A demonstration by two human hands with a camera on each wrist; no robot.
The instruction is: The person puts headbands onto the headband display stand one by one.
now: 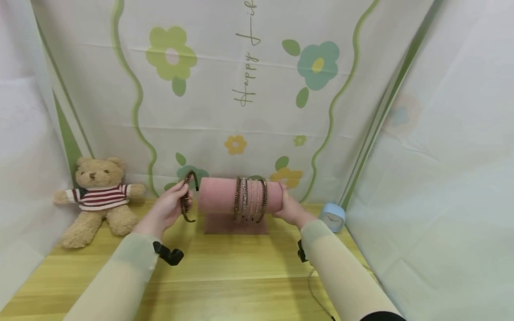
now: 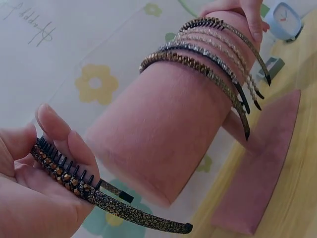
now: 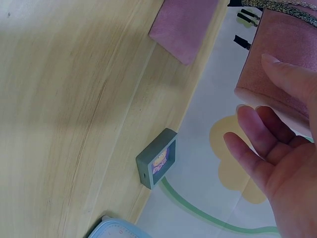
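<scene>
A dark headband (image 2: 74,183) with bronze beads and small black teeth is pinched between the thumb and fingers of my left hand (image 1: 168,207). It hangs just off the left end of a pink padded cylinder stand (image 1: 218,196). Several beaded headbands (image 1: 250,199) sit around the cylinder's middle and right part, their tips pointing down. My right hand (image 1: 289,205) is at the cylinder's right end; in the right wrist view its thumb lies along the pink side and the other fingers reach around the end edge. The pink base (image 2: 262,168) stands on the wooden table.
A teddy bear (image 1: 100,196) in a striped sweater sits at the back left. At the back right stands a light blue clock (image 1: 333,217), with a small dark green frame (image 3: 157,158) near it. A flowered cloth (image 1: 209,107) hangs behind the table (image 1: 225,267). A thin cable (image 1: 315,294) lies at right.
</scene>
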